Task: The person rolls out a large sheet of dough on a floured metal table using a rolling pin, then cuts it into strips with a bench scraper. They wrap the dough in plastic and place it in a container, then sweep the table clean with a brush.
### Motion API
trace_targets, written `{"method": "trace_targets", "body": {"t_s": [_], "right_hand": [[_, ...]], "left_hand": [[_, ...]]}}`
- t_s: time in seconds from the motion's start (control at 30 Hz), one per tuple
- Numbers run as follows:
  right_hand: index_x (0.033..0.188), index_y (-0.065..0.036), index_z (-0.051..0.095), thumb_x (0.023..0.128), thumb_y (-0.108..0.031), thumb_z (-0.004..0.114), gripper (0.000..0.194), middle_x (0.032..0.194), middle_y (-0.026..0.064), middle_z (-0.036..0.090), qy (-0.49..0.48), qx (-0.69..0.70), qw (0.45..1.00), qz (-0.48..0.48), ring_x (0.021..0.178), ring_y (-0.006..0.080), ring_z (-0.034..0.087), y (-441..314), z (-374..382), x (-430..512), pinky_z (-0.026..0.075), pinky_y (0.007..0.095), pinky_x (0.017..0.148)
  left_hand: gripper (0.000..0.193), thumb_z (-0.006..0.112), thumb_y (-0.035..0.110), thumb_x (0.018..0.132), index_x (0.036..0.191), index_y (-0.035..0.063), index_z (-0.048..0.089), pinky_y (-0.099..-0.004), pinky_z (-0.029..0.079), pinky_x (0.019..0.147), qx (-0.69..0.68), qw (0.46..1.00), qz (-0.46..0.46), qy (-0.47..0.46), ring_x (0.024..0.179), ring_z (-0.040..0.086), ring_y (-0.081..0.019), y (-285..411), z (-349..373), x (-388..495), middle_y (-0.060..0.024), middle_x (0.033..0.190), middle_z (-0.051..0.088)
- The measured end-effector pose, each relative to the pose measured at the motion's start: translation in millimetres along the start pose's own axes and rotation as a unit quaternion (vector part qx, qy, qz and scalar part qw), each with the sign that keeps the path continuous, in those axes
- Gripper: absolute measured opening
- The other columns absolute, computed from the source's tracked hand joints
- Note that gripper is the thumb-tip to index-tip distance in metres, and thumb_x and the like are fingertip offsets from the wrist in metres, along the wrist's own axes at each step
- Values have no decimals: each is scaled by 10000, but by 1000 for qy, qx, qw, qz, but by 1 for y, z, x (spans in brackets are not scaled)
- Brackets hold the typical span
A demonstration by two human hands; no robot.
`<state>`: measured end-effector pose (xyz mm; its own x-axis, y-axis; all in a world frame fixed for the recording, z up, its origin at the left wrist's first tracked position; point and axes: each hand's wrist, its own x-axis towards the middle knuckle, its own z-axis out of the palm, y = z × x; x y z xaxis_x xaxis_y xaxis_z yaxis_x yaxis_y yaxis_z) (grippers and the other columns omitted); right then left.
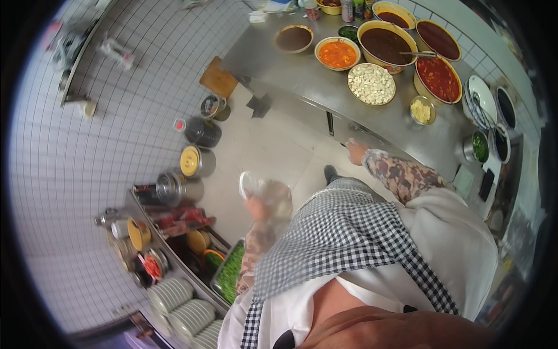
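Observation:
My left hand (258, 208), blurred, grips a white object (248, 183) with a clear plastic bag (279, 198) hanging beside it; what the white object is cannot be made out. My right hand (357, 152) is by the front of a stainless steel counter (301, 83), its fingers curled near a cabinet door edge. Whether it holds anything is unclear. On the counter above it stand a bowl of white cubes (371, 84), a small metal bowl of yellow paste (422, 110), a bowl of orange sauce (337, 53) and a large basin of dark brown sauce (386, 46) with a ladle.
Along the tiled wall on the floor are a dark plastic jug (202, 131) and a yellow-lidded pot (192, 161). To my left a shelf unit carries stacked white plates (172, 294) and a tray of chopped greens (231, 272). A phone (486, 185) lies at the right.

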<state>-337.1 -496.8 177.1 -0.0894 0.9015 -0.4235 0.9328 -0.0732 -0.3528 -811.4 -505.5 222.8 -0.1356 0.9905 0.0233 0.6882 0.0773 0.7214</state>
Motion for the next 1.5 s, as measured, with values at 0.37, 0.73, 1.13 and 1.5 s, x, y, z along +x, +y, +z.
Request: {"method": "trace_targets", "body": {"t_s": [0.37, 0.73, 1.13, 1.5], "right_hand": [[1453, -48, 420, 932, -188, 497, 545, 1572, 234, 252, -109, -191, 971, 92, 1031, 376, 672, -73, -10, 173, 566, 557, 698], [1298, -39, 588, 920, -121, 512, 394, 1181, 235, 651, 102, 228, 852, 460, 1028, 415, 666, -51, 48, 235, 554, 467, 827], [1207, -40, 599, 856, -394, 670, 504, 1096, 187, 667, 49, 215, 941, 258, 1025, 376, 630, -278, 47, 147, 520, 485, 864], [1263, 1, 597, 770, -353, 597, 607, 1382, 184, 498, 490, -45, 806, 330, 1361, 378, 376, -310, -27, 81, 258, 573, 1132]], "left_hand": [[665, 593, 244, 932, 1367, -188, 335, -396, 514, 573, 506, 857, 92, -17, 689, 670, -322, -105, -91, 161, -220, 760, 671], [382, 411, 265, 989, 987, -67, 601, -490, 455, 744, -36, 993, -106, -43, 847, 595, -388, -103, -93, 327, -265, 919, 647], [489, 521, 280, 968, 1256, -113, 477, -426, 498, 861, 24, 887, 148, -437, 1040, 629, -371, 8, -7, 426, -280, 1118, 626], [275, 700, 184, 716, 959, 59, 677, -445, 410, 904, -52, 406, 720, -560, 1066, 527, -346, 216, 61, 266, -127, 1065, 600]]}}
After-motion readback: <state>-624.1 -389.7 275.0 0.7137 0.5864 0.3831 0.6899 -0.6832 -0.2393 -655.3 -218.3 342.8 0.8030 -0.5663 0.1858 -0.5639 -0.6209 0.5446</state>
